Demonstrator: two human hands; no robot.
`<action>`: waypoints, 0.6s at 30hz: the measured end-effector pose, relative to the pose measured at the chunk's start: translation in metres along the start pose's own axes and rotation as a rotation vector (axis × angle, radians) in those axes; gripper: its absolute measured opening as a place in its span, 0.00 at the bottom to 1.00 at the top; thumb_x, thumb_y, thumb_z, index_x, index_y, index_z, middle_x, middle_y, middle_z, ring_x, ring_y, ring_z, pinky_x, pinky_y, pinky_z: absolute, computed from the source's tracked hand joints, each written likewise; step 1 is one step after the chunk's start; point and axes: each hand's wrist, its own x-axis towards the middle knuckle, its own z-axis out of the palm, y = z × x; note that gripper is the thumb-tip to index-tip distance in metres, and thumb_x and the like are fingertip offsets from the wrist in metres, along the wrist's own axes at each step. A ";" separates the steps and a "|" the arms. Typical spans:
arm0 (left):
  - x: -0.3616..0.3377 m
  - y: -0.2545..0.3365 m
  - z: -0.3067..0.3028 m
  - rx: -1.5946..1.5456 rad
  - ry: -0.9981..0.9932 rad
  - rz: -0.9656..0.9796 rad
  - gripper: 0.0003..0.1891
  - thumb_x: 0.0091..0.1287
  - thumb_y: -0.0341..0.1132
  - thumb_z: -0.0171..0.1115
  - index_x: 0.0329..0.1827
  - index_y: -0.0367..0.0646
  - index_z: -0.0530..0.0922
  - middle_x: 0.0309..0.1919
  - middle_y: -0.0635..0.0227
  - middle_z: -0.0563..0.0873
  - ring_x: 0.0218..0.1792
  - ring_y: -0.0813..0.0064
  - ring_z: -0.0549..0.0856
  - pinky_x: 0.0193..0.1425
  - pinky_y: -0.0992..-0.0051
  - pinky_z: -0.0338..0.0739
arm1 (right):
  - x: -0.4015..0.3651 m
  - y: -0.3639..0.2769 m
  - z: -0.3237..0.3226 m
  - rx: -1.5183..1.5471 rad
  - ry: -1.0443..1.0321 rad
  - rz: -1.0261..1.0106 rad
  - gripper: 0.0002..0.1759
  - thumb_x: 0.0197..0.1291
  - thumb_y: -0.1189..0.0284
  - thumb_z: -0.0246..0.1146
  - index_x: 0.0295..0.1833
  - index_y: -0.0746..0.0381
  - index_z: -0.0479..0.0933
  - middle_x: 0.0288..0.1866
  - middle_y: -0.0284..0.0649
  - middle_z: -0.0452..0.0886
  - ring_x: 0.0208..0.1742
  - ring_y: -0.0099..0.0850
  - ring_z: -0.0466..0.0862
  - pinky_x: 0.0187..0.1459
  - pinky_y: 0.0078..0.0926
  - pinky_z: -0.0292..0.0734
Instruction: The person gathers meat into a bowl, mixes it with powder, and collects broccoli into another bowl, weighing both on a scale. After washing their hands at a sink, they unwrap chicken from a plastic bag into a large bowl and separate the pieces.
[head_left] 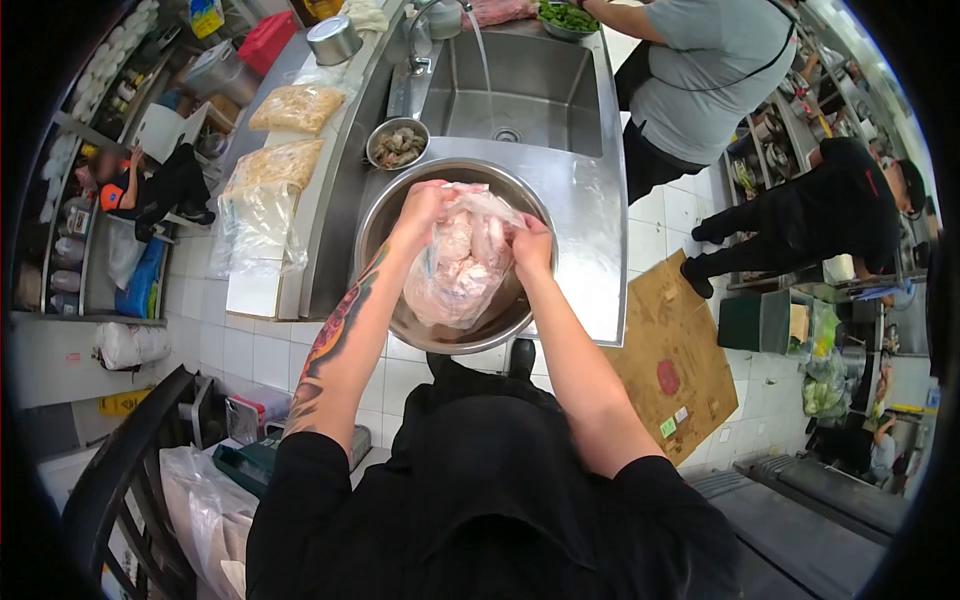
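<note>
A clear plastic bag (455,265) full of pale pink raw meat, perhaps chicken, is over a large steel bowl (372,240). My left hand (425,212) grips the bag's upper left edge with closed fingers. On the other side, my right hand (532,243) pinches the upper right edge. The bag's mouth is bunched between both hands, and its lower part hangs inside the bowl's rim. Whether the bag touches the bowl's bottom is hidden. Just beyond the rim at left sits a small metal bowl (398,143) holding what looks like shrimp.
Water runs from a faucet (418,62) into the steel sink (540,85) ahead. Bags of tan food (297,107) lie on the left counter. A person in a grey shirt (710,80) stands at the sink's right. Flattened cardboard (690,350) covers floor tiles at right.
</note>
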 end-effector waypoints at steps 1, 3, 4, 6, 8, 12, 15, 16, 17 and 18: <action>-0.010 0.011 0.001 -0.046 -0.007 0.009 0.05 0.60 0.28 0.60 0.28 0.39 0.83 0.26 0.69 0.82 0.27 0.78 0.78 0.28 0.76 0.68 | 0.000 -0.007 -0.003 -0.002 -0.006 0.002 0.18 0.58 0.83 0.59 0.54 0.66 0.81 0.40 0.39 0.88 0.36 0.27 0.85 0.38 0.24 0.78; -0.018 0.023 -0.005 -0.091 -0.010 0.021 0.05 0.60 0.28 0.61 0.27 0.40 0.82 0.27 0.71 0.82 0.28 0.79 0.78 0.29 0.77 0.67 | -0.002 -0.026 -0.008 0.186 -0.367 0.033 0.19 0.61 0.85 0.56 0.58 0.67 0.80 0.39 0.32 0.86 0.32 0.18 0.79 0.33 0.16 0.72; -0.020 0.026 -0.016 -0.035 -0.073 0.129 0.05 0.60 0.29 0.59 0.25 0.42 0.79 0.31 0.69 0.83 0.30 0.77 0.80 0.31 0.75 0.70 | -0.025 -0.052 0.006 0.128 -0.325 0.028 0.18 0.62 0.83 0.57 0.57 0.67 0.82 0.38 0.33 0.86 0.30 0.18 0.77 0.31 0.15 0.68; -0.030 0.025 -0.031 0.113 -0.210 0.364 0.07 0.59 0.33 0.59 0.24 0.40 0.78 0.34 0.68 0.86 0.32 0.78 0.82 0.34 0.75 0.73 | -0.029 -0.056 -0.007 -0.053 -0.425 -0.020 0.16 0.62 0.83 0.58 0.54 0.67 0.83 0.37 0.32 0.85 0.31 0.19 0.78 0.32 0.16 0.69; -0.069 0.023 -0.040 0.303 -0.278 0.414 0.07 0.58 0.32 0.60 0.26 0.39 0.79 0.28 0.70 0.81 0.29 0.80 0.78 0.33 0.75 0.70 | -0.043 -0.055 -0.018 -0.390 -0.508 -0.259 0.12 0.60 0.80 0.62 0.48 0.66 0.86 0.34 0.34 0.87 0.32 0.24 0.81 0.35 0.24 0.74; -0.121 -0.016 -0.048 0.760 -0.291 0.497 0.06 0.60 0.32 0.61 0.29 0.38 0.80 0.22 0.64 0.79 0.26 0.74 0.80 0.33 0.70 0.72 | -0.064 -0.039 -0.051 -0.726 -0.718 -0.455 0.10 0.55 0.79 0.65 0.44 0.64 0.86 0.34 0.41 0.87 0.33 0.34 0.84 0.37 0.33 0.78; -0.126 -0.037 -0.050 0.940 -0.145 0.658 0.10 0.59 0.31 0.62 0.41 0.40 0.85 0.36 0.54 0.88 0.31 0.61 0.86 0.37 0.66 0.78 | -0.078 -0.030 -0.053 -1.153 -0.618 -0.910 0.07 0.52 0.78 0.67 0.39 0.63 0.84 0.34 0.47 0.85 0.35 0.45 0.85 0.38 0.39 0.79; -0.132 -0.033 -0.039 0.931 -0.097 0.691 0.15 0.58 0.30 0.62 0.49 0.45 0.85 0.38 0.55 0.87 0.34 0.56 0.86 0.39 0.64 0.80 | -0.085 -0.029 -0.050 -1.088 -0.550 -0.917 0.07 0.50 0.79 0.66 0.37 0.62 0.83 0.33 0.47 0.84 0.35 0.48 0.84 0.38 0.42 0.78; -0.138 -0.028 -0.032 0.922 -0.050 0.723 0.22 0.56 0.30 0.63 0.56 0.50 0.85 0.40 0.56 0.86 0.37 0.52 0.85 0.41 0.61 0.82 | -0.091 -0.030 -0.047 -1.024 -0.481 -0.920 0.06 0.49 0.79 0.66 0.35 0.62 0.82 0.31 0.46 0.83 0.35 0.51 0.83 0.38 0.44 0.78; -0.142 -0.021 -0.030 1.153 -0.133 0.592 0.29 0.54 0.29 0.64 0.64 0.56 0.82 0.42 0.58 0.84 0.39 0.56 0.86 0.44 0.61 0.83 | -0.098 -0.039 -0.044 -1.066 -0.491 -0.895 0.07 0.47 0.79 0.66 0.36 0.61 0.81 0.30 0.45 0.81 0.36 0.48 0.83 0.38 0.44 0.77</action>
